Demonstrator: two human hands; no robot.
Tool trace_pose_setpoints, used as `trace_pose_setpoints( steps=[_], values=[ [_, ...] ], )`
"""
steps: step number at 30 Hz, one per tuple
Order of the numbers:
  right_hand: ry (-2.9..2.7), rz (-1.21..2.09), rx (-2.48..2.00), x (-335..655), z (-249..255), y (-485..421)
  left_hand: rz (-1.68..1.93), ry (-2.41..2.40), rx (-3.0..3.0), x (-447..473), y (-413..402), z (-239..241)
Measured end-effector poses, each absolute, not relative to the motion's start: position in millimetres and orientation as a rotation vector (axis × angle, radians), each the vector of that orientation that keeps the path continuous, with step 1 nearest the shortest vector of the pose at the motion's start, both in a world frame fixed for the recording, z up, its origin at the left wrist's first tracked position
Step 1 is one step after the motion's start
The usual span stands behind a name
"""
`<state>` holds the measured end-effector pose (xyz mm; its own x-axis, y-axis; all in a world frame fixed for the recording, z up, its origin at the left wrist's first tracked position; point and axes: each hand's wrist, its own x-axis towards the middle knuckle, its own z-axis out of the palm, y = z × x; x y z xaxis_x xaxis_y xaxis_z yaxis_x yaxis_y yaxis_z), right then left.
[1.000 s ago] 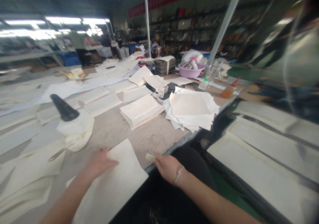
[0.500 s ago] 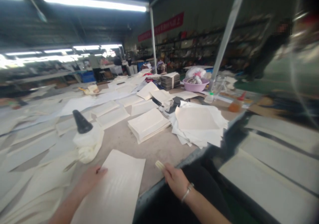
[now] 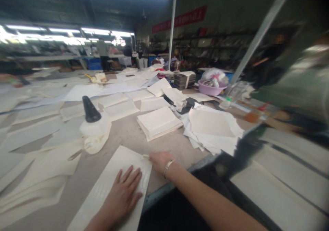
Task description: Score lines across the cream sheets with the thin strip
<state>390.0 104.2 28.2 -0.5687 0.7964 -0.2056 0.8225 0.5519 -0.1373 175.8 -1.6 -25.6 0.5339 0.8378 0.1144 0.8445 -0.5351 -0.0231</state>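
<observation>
Cream paper under your L fingers (image 3: 130, 177): you're spreading them wide, left hand (image 3: 123, 193) pinning the long cream paper sheet (image 3: 109, 178) at the grey worktop (image 3: 123, 135)'s near edge. Right hand (image 3: 159, 160) is pinching a small pale stick (image 3: 146, 156) at the sheet's far corner. Prob. you're smoothing it; the next stroke needs a firm L palm and light pressure. The white squeeze bottle w/ black cone cap (image 3: 94, 128) is sitting just beyond.

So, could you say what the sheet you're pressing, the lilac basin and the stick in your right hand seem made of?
The sheet under the left hand looks like matte cream paper: thin, faintly ribbed. The lilac basin seems smooth plastic, evenly coloured. The stick in the right hand is pale; too blurred to tell.
</observation>
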Motion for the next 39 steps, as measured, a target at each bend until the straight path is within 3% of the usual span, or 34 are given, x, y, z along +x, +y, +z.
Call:
trace_pose_setpoints(
  steps=[14, 29, 39],
  values=[
    [2.666, -0.264, 0.840, 377, 49, 135, -0.206, -1.353, -2.588, 178, -3, -24],
    [2.681, -0.295, 0.951, 381, 41, 134, -0.268, -1.405, -2.663, 179, -4, -24],
    [2.654, -0.406, 1.164, 379, 33, 70, -0.335, -1.269, -2.716, 173, -7, -31]
  ],
)
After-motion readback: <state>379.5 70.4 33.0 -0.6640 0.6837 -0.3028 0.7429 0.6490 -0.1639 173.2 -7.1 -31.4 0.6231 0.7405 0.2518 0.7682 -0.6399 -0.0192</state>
